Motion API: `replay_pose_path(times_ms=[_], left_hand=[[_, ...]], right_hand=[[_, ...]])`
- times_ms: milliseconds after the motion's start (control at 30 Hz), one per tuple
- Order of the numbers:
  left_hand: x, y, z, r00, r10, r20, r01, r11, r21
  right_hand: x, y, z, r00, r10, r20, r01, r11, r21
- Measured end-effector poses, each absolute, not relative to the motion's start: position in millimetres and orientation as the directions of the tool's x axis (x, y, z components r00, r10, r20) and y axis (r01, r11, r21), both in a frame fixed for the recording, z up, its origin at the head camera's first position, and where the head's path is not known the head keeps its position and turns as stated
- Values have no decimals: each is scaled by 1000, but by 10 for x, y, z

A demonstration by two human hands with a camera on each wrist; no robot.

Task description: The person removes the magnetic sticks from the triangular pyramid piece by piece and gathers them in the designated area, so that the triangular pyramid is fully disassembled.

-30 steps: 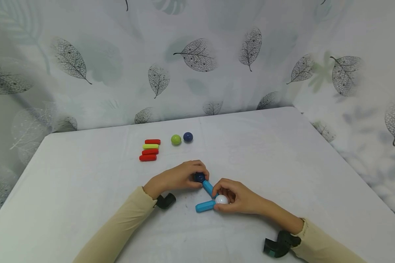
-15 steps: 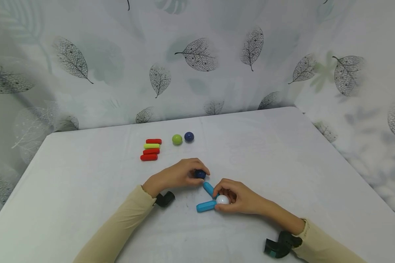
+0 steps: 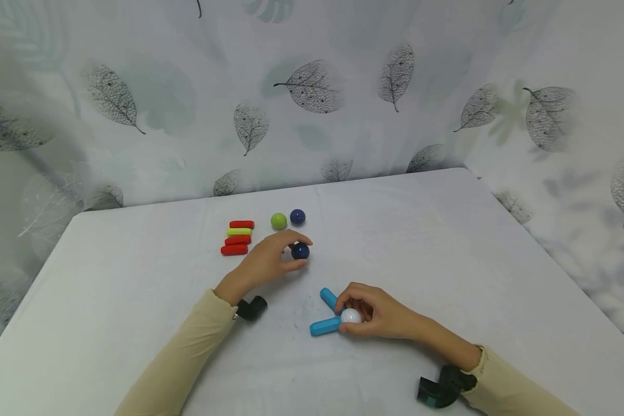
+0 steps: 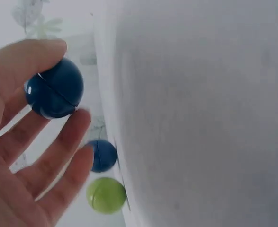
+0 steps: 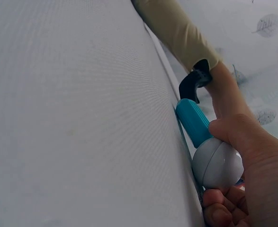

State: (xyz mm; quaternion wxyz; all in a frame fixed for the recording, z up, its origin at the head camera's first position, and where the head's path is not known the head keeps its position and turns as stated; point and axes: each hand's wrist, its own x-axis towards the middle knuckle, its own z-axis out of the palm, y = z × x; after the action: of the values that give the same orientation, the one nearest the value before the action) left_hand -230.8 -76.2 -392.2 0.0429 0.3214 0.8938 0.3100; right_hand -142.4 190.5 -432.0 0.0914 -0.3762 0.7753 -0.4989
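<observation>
Dark-blue ball (image 3: 300, 251) in left grip (image 3: 265, 258)

3 red rods (image 3: 234, 249) and 1 yellow rod (image 3: 238, 231) lie near a green ball (image 3: 278, 221) and navy ball (image 3: 297, 217); a leaf-print backdrop (image 3: 312, 92) stands behind.

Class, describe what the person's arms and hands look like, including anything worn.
The left hand and right hand are bare, without visible gloves. The left sleeve and right sleeve are plain beige. Curved black devices sit near both wrists; the right one shows a small teal patch.
</observation>
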Motion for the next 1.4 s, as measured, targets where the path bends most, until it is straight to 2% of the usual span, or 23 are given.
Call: replay_pose_path(times_ms=[100,467,567,733,1400], left_hand=[[-2323,-801,-3901,-835,538,112,503,666,552],[-2494,-790,-3904,-911,402,95,361,663,656],[-2521,-775,-3889,-926,366,92,341,710,616],[-2559,-762,-3875,-938,338,78,324,771,548],[-2543,-762,-3853,-948,316,37,290,810,509]], right_hand=[[-1419,1899,-4321,-699,-676,232,-489,215,-845],[-1399,1910,-4307,-701,-670,244,-484,196,-853],[-1398,1906,-4309,-700,-669,248,-487,194,-852],[-1402,1904,-4319,-700,-670,248,-495,204,-845],[-1395,1903,-4299,-703,-668,245,-497,214,-841]])
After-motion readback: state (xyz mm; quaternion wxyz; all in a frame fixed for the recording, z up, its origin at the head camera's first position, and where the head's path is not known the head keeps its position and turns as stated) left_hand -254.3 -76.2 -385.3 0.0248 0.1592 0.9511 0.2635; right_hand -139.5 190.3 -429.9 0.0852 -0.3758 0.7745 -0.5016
